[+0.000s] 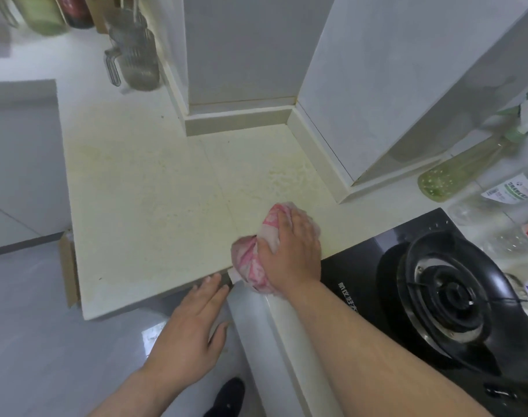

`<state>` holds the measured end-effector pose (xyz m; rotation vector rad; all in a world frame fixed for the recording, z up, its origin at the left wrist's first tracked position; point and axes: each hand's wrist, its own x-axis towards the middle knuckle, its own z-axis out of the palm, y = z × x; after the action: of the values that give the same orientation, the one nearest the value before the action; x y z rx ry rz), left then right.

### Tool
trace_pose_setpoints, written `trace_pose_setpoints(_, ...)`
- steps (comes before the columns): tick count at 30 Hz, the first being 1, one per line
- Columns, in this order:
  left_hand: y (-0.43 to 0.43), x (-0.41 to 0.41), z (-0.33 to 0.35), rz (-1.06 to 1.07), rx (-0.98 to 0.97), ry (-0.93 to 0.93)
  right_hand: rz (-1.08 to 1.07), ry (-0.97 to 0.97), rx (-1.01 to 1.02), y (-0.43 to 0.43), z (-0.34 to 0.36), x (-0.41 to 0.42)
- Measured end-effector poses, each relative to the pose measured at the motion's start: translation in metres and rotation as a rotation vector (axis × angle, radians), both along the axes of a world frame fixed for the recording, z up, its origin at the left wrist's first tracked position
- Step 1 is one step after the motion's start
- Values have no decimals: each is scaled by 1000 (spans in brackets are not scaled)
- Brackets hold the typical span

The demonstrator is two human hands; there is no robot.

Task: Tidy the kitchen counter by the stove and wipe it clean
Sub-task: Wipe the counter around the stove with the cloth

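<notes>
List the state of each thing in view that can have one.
counter: yellowish smears showing
stove burner: no flame visible
pink cloth: bunched, at the counter's front edge
right hand: grips the pink cloth, pressing down
left hand: fingers straight, at the counter's front edge
glass pitcher: upright

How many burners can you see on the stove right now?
1: a burner on the black stove, just right of the pink cloth. The stove runs off frame, so others may be hidden.
</notes>
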<state>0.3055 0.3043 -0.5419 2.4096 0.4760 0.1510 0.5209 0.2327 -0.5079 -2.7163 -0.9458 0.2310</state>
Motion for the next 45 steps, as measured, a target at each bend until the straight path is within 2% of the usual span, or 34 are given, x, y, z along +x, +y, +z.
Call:
trace_pose_setpoints(6, -26, 24, 9, 135, -40, 41, 129, 66, -127, 1, 7, 22)
trace_pose_setpoints(10, -47, 49, 16, 246, -159, 56, 272, 85, -173, -18, 12, 34)
trace_pose_setpoints(13, -61, 61, 23, 323, -256, 68, 284, 97, -153, -30, 10, 39)
trace_pose_setpoints(21, -54, 62, 11, 166, -477, 53, 255, 84, -111, -32, 6, 40)
trace_pose_setpoints(29, -44, 62, 7, 126, -314, 178, 242, 99, -194, -41, 12, 65)
trace_pose_setpoints(39, -43, 63, 22, 89, -238, 229, -70, 20, -245, -47, 15, 78)
trace_pose_setpoints(45, -45, 64, 26, 102, -251, 233, -119, 30, -343, -35, 28, 66)
